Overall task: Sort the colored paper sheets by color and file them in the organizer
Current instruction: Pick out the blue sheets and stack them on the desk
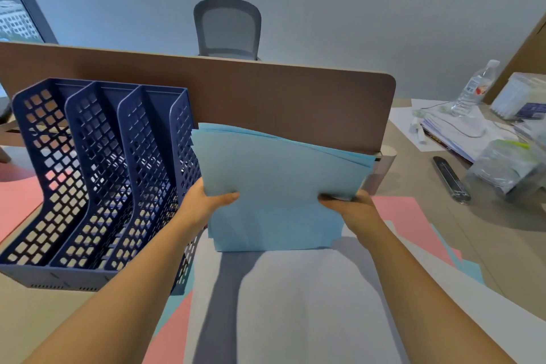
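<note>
Blue sheets (pixel 274 186) upright, left hand (pixel 204 204) and right hand (pixel 354 210) thumb-forward.

I see a stack of light blue paper sheets (pixel 274 186), matt and smooth. The dark blue plastic lattice organizer (pixel 97 180) has a faint sheen on its ribs. Behind it, the brown divider panel (pixel 266 97) looks matt, like felt or laminate; I cannot tell which. The clear plastic water bottle (pixel 475 89) is glossy.

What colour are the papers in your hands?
Light blue sheets, seen best in the head view.
</note>
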Tool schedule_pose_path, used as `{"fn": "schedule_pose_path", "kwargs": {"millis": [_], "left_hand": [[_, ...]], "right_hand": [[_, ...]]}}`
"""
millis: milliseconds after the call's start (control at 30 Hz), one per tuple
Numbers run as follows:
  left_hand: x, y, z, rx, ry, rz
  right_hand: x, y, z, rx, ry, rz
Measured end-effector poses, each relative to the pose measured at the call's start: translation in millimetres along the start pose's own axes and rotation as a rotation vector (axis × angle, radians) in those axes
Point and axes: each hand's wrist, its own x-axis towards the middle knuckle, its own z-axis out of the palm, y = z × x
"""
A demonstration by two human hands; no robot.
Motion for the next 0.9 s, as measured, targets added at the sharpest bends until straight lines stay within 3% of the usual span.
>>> {"fn": "schedule_pose_path", "kwargs": {"millis": [333,600,900], "left_hand": [[7,-3,18,-0.143,0.01,0.041],[2,-26,28,-0.233,-0.031,-0.009],[2,10,8,-0.226,0.034,0.108]], "right_hand": [[7,-10,2,0.169,0.039,-0.087],[3,28,16,0.288,0.05,0.047],[4,-2,-6,0.19,-0.026,-0.091]]}}
